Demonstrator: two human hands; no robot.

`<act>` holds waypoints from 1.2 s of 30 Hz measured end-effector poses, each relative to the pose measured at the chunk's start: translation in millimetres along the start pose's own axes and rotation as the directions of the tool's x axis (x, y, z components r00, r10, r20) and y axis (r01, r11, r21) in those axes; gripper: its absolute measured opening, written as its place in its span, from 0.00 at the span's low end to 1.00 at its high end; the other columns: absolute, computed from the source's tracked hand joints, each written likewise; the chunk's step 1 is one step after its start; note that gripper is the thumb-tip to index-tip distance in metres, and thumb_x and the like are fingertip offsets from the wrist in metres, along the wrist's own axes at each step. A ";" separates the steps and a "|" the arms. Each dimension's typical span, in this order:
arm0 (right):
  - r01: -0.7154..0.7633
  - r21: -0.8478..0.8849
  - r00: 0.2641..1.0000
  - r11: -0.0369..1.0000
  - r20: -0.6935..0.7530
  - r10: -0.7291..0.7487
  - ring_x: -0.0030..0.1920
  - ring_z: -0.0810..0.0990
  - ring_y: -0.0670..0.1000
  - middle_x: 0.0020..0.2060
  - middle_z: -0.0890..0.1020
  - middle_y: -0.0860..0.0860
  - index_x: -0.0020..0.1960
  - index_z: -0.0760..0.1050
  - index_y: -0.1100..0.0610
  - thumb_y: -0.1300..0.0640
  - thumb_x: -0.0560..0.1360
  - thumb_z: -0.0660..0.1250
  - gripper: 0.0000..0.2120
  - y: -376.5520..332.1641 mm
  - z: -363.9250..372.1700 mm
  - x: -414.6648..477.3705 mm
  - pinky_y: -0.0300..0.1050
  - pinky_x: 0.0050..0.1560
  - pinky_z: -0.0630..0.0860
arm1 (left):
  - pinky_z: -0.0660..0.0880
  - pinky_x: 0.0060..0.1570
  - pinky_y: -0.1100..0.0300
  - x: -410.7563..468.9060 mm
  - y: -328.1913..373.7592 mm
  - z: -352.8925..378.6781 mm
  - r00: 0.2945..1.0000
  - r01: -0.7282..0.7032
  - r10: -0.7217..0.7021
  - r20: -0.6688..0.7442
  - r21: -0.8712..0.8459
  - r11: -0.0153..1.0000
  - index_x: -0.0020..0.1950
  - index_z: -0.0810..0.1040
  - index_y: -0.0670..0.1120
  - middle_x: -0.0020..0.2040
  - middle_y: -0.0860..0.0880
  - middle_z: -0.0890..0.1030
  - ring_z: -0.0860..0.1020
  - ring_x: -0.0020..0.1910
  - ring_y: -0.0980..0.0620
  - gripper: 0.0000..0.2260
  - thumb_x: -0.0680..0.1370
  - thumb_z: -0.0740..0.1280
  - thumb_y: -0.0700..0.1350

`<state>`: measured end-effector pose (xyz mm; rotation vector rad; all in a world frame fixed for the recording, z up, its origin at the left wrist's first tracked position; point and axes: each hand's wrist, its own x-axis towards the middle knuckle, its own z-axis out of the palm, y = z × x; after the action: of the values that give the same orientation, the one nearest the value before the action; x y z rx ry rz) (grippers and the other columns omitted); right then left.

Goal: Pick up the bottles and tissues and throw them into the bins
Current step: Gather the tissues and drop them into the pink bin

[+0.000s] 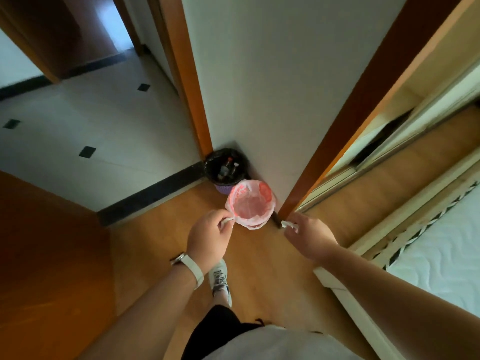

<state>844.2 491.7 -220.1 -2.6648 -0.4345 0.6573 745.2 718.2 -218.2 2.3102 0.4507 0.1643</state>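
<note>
By the white wall point(272, 87), two bins stand on the wooden floor point(155, 242). The pink bin point(250, 203) is closer to the person and has a pink bag inside it. Just behind it, in the corner, is the black bin point(211, 166), and bottles point(228, 163) lie inside that one. The left hand point(209, 237) is curled up and pinches a crumpled tissue point(227, 221) right at the near left edge of the pink bin. The right hand point(310, 237) has its fingers curled too. It pinches a second tissue point(288, 224) just to the right of the pink bin, above the floor. A white watch point(192, 266) sits on the left wrist. One white shoe point(220, 279) shows below the hands. A bed point(441, 255) is on the right.
</note>
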 end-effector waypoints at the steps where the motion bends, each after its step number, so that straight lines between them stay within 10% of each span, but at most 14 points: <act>1: -0.034 -0.002 0.999 0.999 0.008 0.034 0.43 0.80 0.48 0.45 0.81 0.45 0.53 0.76 0.47 0.49 0.74 0.62 0.09 -6.9 2.0 13.8 0.48 0.44 0.80 | 0.78 0.42 0.55 18.4 -8.8 -1.8 1.000 0.008 -0.008 0.006 -0.008 1.000 0.50 0.81 0.49 0.44 0.54 0.82 0.79 0.41 0.54 0.04 0.77 0.68 0.42; 15: -0.291 0.077 0.954 0.954 0.101 0.283 0.42 0.77 0.47 0.46 0.78 0.43 0.53 0.76 0.44 0.52 0.75 0.63 0.09 -11.9 101.2 210.1 0.43 0.40 0.75 | 0.74 0.40 0.60 213.1 -150.9 95.5 0.957 0.138 -0.134 0.256 0.005 0.990 0.48 0.80 0.49 0.44 0.53 0.81 0.78 0.42 0.53 0.03 0.77 0.67 0.43; 27: -0.225 0.041 0.956 0.974 0.203 0.212 0.40 0.76 0.48 0.42 0.77 0.43 0.51 0.76 0.46 0.53 0.75 0.62 0.07 89.0 236.5 364.0 0.40 0.36 0.72 | 0.65 0.33 0.80 267.4 -269.4 280.1 0.906 0.288 -0.301 0.298 0.088 0.954 0.53 0.82 0.47 0.47 0.52 0.82 0.75 0.40 0.57 0.07 0.77 0.66 0.41; 36: -0.023 -0.132 0.972 0.991 0.231 0.053 0.44 0.75 0.48 0.49 0.77 0.47 0.58 0.75 0.52 0.51 0.78 0.61 0.11 143.4 328.2 437.0 0.42 0.37 0.71 | 0.76 0.48 0.59 297.3 -333.6 373.2 0.886 0.277 -0.287 0.366 0.080 0.958 0.56 0.79 0.47 0.51 0.52 0.82 0.80 0.49 0.52 0.09 0.78 0.67 0.49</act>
<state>1080.6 616.1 -717.9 -2.7323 -0.5053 0.9931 1024.9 794.6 -723.0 2.2003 0.5843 -0.4227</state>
